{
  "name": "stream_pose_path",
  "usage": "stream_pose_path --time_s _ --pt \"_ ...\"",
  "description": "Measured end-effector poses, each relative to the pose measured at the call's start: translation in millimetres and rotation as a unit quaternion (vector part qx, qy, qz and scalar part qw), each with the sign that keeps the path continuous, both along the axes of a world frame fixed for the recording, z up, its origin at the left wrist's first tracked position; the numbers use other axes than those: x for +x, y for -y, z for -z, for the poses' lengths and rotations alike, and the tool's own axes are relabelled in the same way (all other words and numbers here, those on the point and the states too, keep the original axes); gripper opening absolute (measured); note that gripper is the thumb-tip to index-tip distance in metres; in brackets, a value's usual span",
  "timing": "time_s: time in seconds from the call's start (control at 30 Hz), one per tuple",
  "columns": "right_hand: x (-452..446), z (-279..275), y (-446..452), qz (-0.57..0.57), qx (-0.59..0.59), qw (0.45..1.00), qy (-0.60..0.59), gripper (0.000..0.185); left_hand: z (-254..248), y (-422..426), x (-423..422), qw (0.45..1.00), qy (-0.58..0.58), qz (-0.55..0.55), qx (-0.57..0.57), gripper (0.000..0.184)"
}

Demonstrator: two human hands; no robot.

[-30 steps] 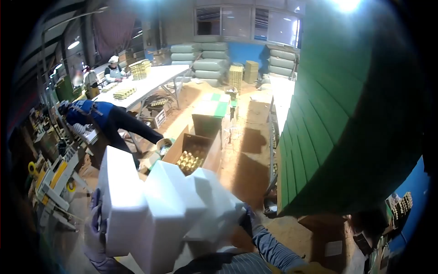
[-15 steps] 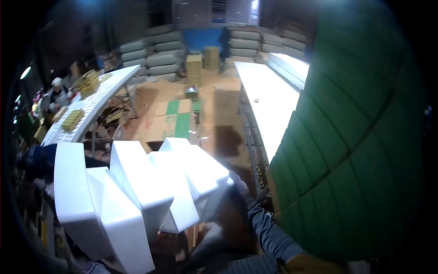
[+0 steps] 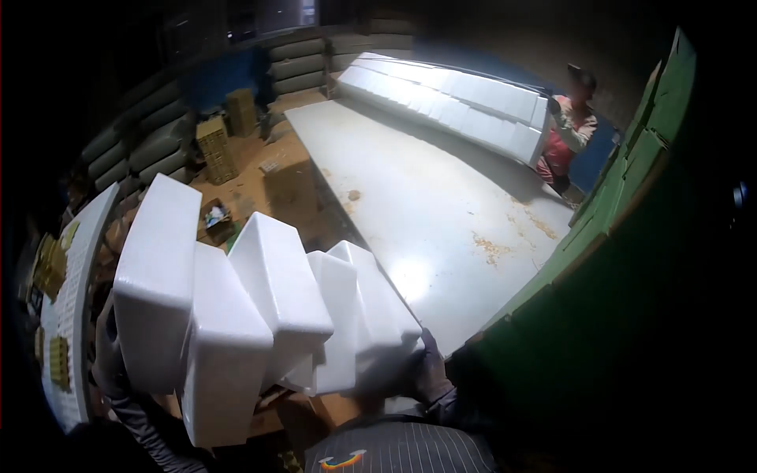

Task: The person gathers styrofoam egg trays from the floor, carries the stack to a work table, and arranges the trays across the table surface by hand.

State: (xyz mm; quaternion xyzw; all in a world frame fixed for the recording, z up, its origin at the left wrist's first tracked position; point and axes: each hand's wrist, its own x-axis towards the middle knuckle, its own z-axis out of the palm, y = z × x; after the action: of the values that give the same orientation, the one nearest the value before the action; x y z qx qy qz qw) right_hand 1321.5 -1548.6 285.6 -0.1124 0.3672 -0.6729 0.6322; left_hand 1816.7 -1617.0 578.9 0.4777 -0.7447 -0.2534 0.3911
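My left hand (image 3: 107, 355) and right hand (image 3: 432, 369), part-open, clamp white blocks (image 3: 280, 284) between them | smooth, round-edged (foam-like) | flat, crumb-strewn surface (image 3: 418, 189)

The one camera sits on the person's head and looks forward and down. The striped clothing (image 3: 402, 451) of the wearer is very near, at the lower edge, and the white blocks (image 3: 277, 272) are close beyond it, seen partly from above. Past them, the view goes over the broad table (image 3: 430, 197) to the stacked sacks (image 3: 296, 67) far behind. The wide lens bends straight edges.
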Motion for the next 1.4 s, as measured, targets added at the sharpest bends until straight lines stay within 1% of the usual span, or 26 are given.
stream_pose_path --time_s 0.17,0.27,0.37,0.4,0.43,0.5,0.53,0.6,0.63,0.67,0.7,0.73,0.8,0.83,0.87,0.93,0.97,1.0,1.03,1.07,1.13,1.17,1.2,1.23,1.3,1.4 --pt "8.3 -23.7 9.0 0.152 0.006 0.982 0.114 0.045 -21.1 125.1 -64.9 0.992 0.013 0.111 -0.050 0.041" --pt "11.0 -63.5 12.5 0.185 -0.016 0.982 0.046 0.047 -16.6 209.1 -90.9 0.984 0.012 0.177 -0.028 0.040" --pt "-2.6 -33.5 17.4 0.255 0.006 0.967 -0.012 0.045 0.8 313.4 -119.1 0.971 0.009 0.238 0.026 0.040" --pt "0.7 -34.7 19.0 0.303 0.044 0.946 -0.108 0.043 18.8 350.4 -132.3 0.965 0.008 0.256 0.054 0.039" --pt "5.7 -55.1 23.3 0.347 0.080 0.911 -0.207 0.042 39.9 387.8 -144.8 0.959 0.004 0.273 0.077 0.039" --pt "-9.1 -48.2 32.3 0.361 0.240 0.831 -0.350 0.039 92.3 462.7 -183.8 0.943 -0.004 0.308 0.126 0.039" --pt "-18.4 -28.5 33.0 0.385 0.265 0.746 -0.475 0.039 122.1 498.2 -208.1 0.934 -0.004 0.325 0.151 0.039" --pt "-16.0 -2.5 34.3 0.384 0.322 0.528 -0.686 0.039 186.3 557.9 -266.7 0.910 -0.005 0.358 0.209 0.039" --pt "-14.7 -8.4 43.3 0.481 0.268 0.624 -0.554 0.039 218.5 578.4 -297.0 0.898 -0.010 0.371 0.236 0.039" --pt "-18.0 -29.2 53.6 0.532 0.272 0.681 -0.425 0.042 250.9 592.1 -326.3 0.883 -0.022 0.382 0.270 0.038" --pt "-21.3 -50.0 63.7 0.590 0.264 0.708 -0.283 0.046 282.9 598.1 -355.0 0.865 -0.046 0.391 0.313 0.039" --pt "-25.3 -54.0 67.6 0.592 0.288 0.692 -0.296 0.047 313.9 602.9 -383.7 0.844 -0.069 0.396 0.355 0.040" --pt "-29.5 -50.4 73.4 0.589 0.333 0.662 -0.321 0.049 373.9 610.9 -425.6 0.855 -0.057 0.420 0.299 0.045" --pt "-31.5 -53.1 82.6 0.603 0.329 0.646 -0.334 0.048 380.5 605.1 -440.2 0.840 -0.088 0.402 0.352 0.049" --pt "-45.9 -56.7 110.1 0.613 0.325 0.631 -0.348 0.048 376.3 629.6 -460.1 0.853 -0.100 0.376 0.348 0.049" --pt "-56.2 -27.9 109.7 0.594 0.309 0.662 -0.336 0.042 366.0 638.4 -473.3 0.878 -0.121 0.324 0.332 0.050" --pt "-63.0 -24.3 118.7 0.577 0.309 0.650 -0.386 0.042 376.7 673.0 -479.9 0.901 -0.151 0.244 0.324 0.051" --pt "-67.4 -20.7 122.2 0.557 0.309 0.637 -0.435 0.043 369.0 693.1 -484.0 0.936 -0.143 0.224 0.229 0.051" --pt "-72.1 -13.0 119.2 0.530 0.328 0.638 -0.452 0.043 281.1 643.9 -482.1 0.944 -0.175 0.213 0.180 0.051" --pt "-69.2 -22.7 126.3 0.541 0.331 0.612 -0.472 0.043 249.5 640.1 -483.8 0.949 -0.183 0.233 0.103 0.049" --pt "-56.2 -51.5 143.3 0.557 0.343 0.556 -0.514 0.042 157.9 544.1 -491.0 0.929 -0.191 0.315 0.037 0.047" --pt "-57.1 -39.0 129.7 0.469 0.422 0.481 -0.609 0.042 139.9 494.4 -492.3 0.904 -0.197 0.378 0.018 0.046" --pt "-54.2 -36.2 126.8 0.448 0.437 0.464 -0.628 0.042 136.8 453.4 -494.3 0.863 -0.128 0.480 -0.093 0.048" --pt "-49.9 -34.3 123.5 0.428 0.449 0.447 -0.644 0.042 126.2 403.7 -489.7 0.799 0.002 0.574 -0.178 0.054" --pt "-42.5 -25.7 121.5 0.399 0.460 0.420 -0.673 0.044 161.3 331.8 -497.7 0.645 0.135 0.697 -0.283 0.068" --pt "-35.6 -29.6 117.3 0.370 0.453 0.396 -0.708 0.044 226.4 264.3 -492.6 0.652 0.173 0.693 -0.253 0.059"
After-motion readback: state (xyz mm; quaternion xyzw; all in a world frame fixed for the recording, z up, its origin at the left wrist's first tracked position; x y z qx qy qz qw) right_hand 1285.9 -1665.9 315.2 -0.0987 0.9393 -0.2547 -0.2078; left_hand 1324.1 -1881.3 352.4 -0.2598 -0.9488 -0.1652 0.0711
